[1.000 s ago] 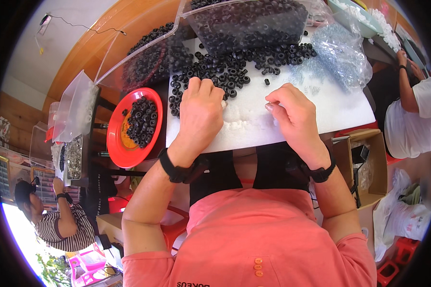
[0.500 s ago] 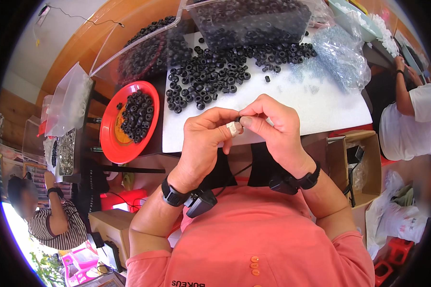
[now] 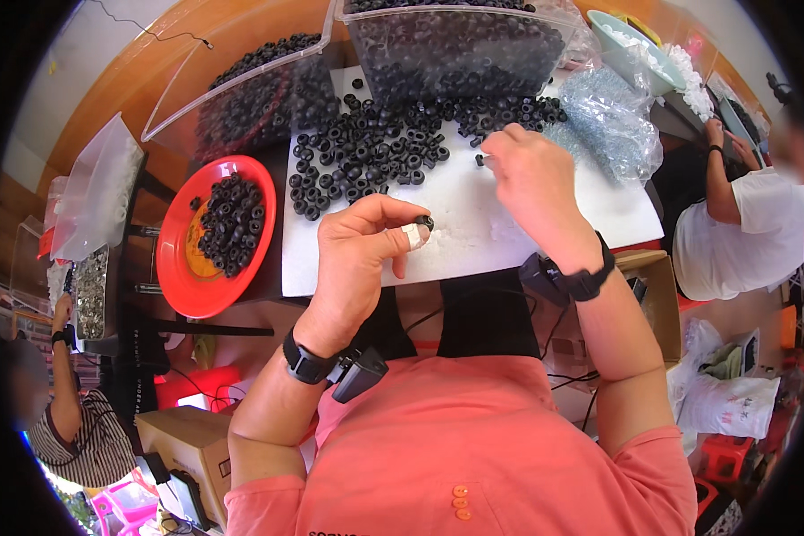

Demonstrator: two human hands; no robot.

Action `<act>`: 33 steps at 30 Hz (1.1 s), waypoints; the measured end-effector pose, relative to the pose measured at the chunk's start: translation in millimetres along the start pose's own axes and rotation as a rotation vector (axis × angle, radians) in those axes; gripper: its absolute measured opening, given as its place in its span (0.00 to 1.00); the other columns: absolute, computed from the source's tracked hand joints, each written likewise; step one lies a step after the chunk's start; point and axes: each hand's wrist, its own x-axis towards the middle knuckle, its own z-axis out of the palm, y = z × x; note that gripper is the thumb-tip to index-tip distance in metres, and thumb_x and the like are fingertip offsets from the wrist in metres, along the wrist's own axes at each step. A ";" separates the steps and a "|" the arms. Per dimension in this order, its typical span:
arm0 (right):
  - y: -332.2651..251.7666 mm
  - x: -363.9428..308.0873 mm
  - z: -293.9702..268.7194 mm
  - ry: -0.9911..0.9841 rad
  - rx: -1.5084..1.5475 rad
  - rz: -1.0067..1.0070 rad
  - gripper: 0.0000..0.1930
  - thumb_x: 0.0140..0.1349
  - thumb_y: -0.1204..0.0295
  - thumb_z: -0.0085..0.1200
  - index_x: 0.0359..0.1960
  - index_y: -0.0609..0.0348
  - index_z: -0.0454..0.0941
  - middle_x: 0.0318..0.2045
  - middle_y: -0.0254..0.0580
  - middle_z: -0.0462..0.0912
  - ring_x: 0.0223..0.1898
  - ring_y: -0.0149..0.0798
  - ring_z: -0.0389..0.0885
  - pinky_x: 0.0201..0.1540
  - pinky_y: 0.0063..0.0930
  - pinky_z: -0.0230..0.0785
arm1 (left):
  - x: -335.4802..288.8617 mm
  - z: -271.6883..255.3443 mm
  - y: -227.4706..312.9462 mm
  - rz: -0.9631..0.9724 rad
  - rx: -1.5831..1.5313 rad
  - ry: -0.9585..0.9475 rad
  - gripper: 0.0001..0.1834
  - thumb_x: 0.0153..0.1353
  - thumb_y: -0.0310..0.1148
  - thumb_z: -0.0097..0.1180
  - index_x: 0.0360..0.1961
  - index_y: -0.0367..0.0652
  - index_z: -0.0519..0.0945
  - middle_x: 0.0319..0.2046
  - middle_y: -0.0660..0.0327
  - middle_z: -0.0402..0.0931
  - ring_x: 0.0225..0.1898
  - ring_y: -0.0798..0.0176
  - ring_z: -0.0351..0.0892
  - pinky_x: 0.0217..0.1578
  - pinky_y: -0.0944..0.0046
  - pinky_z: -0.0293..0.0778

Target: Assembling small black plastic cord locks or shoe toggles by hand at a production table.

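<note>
My left hand [image 3: 357,255] pinches a small black ring-shaped part [image 3: 424,221] between thumb and forefinger, above the near edge of a white foam board [image 3: 330,259]. A strip of white tape wraps the thumb. My right hand [image 3: 536,179] reaches over the board with its fingers bent downward. Right at its fingertips is a small black piece [image 3: 481,161], apart from the pile; the thumb is hidden, so a grip on it cannot be made out. A loose pile of black ring-shaped parts [image 3: 384,147] covers the far side of the board.
Clear bins of black parts, one being a far bin [image 3: 456,58], stand behind the pile. A red plate [image 3: 171,246] with more parts is at left. A clear bag [image 3: 607,125] of small pieces lies at right. Co-workers sit at both sides, one in a white shirt [image 3: 741,223].
My hands have come apart. The right one has moved away and to the right, to the small black piece on the board. The left one keeps hold of the ring-shaped part; the view has shifted slightly.
</note>
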 end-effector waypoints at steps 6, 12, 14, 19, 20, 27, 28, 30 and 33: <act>11.9 11.2 9.5 -0.192 -0.140 -0.113 0.08 0.51 0.79 0.54 0.33 0.60 0.81 0.34 0.44 0.81 0.37 0.48 0.84 0.39 0.43 0.77 | -1.6 -0.5 -3.7 -0.030 -0.081 0.015 0.10 0.61 0.21 0.60 0.45 0.32 0.83 0.34 0.59 0.83 0.30 0.74 0.77 0.24 0.75 0.69; 7.4 14.1 9.0 -0.240 -0.179 -0.151 0.08 0.51 0.79 0.55 0.34 0.60 0.80 0.36 0.44 0.81 0.37 0.48 0.84 0.40 0.43 0.77 | -4.8 -2.6 -4.6 -0.021 -0.054 -0.018 0.11 0.64 0.21 0.57 0.47 0.33 0.83 0.35 0.58 0.83 0.29 0.75 0.75 0.24 0.75 0.68; 9.0 13.7 8.7 -0.240 -0.187 -0.155 0.08 0.51 0.79 0.55 0.34 0.60 0.80 0.36 0.44 0.81 0.37 0.48 0.84 0.40 0.43 0.77 | -4.7 -2.1 -6.0 -0.011 -0.039 -0.032 0.12 0.64 0.21 0.57 0.48 0.33 0.83 0.35 0.58 0.83 0.28 0.75 0.75 0.24 0.75 0.68; -1.0 7.4 -10.7 -0.181 -0.109 -0.172 0.06 0.53 0.76 0.58 0.34 0.60 0.80 0.33 0.44 0.80 0.36 0.48 0.83 0.38 0.43 0.76 | -5.1 -1.8 -7.1 -0.007 -0.062 -0.037 0.12 0.66 0.21 0.55 0.49 0.32 0.83 0.36 0.58 0.83 0.24 0.74 0.71 0.24 0.75 0.68; -7.6 3.2 -17.7 -0.185 -0.106 -0.175 0.06 0.53 0.76 0.58 0.34 0.60 0.80 0.33 0.44 0.80 0.36 0.48 0.83 0.38 0.43 0.76 | -4.9 -3.3 -8.2 -0.010 -0.064 -0.032 0.12 0.66 0.21 0.55 0.49 0.32 0.83 0.36 0.58 0.83 0.24 0.74 0.71 0.24 0.75 0.68; -15.9 -26.3 -14.6 -0.179 0.012 -0.128 0.02 0.53 0.75 0.58 0.26 0.58 0.80 0.28 0.41 0.79 0.33 0.46 0.81 0.36 0.40 0.74 | -2.7 -2.8 -7.8 -0.004 -0.059 -0.039 0.12 0.65 0.20 0.54 0.48 0.34 0.83 0.35 0.60 0.82 0.23 0.75 0.70 0.25 0.75 0.68; -16.0 -28.1 -12.4 -0.115 -0.043 -0.128 0.02 0.52 0.75 0.58 0.24 0.58 0.80 0.28 0.41 0.78 0.33 0.46 0.80 0.36 0.39 0.72 | -2.8 -2.7 -8.0 0.000 -0.057 -0.033 0.12 0.65 0.19 0.54 0.48 0.34 0.84 0.35 0.61 0.82 0.23 0.76 0.69 0.25 0.75 0.67; -15.2 -31.2 -8.8 -0.082 -0.068 -0.135 0.01 0.51 0.75 0.59 0.24 0.58 0.80 0.28 0.40 0.77 0.33 0.45 0.79 0.36 0.38 0.70 | -3.1 -2.9 -7.7 -0.003 -0.049 -0.041 0.12 0.65 0.20 0.54 0.48 0.34 0.83 0.36 0.60 0.82 0.23 0.76 0.70 0.25 0.75 0.67; -14.9 -33.7 -4.8 -0.025 -0.056 -0.148 0.01 0.50 0.75 0.60 0.25 0.57 0.81 0.28 0.39 0.76 0.35 0.44 0.77 0.37 0.38 0.66 | -3.8 -2.2 -7.3 -0.007 -0.040 -0.034 0.12 0.66 0.20 0.54 0.49 0.33 0.83 0.36 0.59 0.82 0.24 0.75 0.70 0.25 0.75 0.68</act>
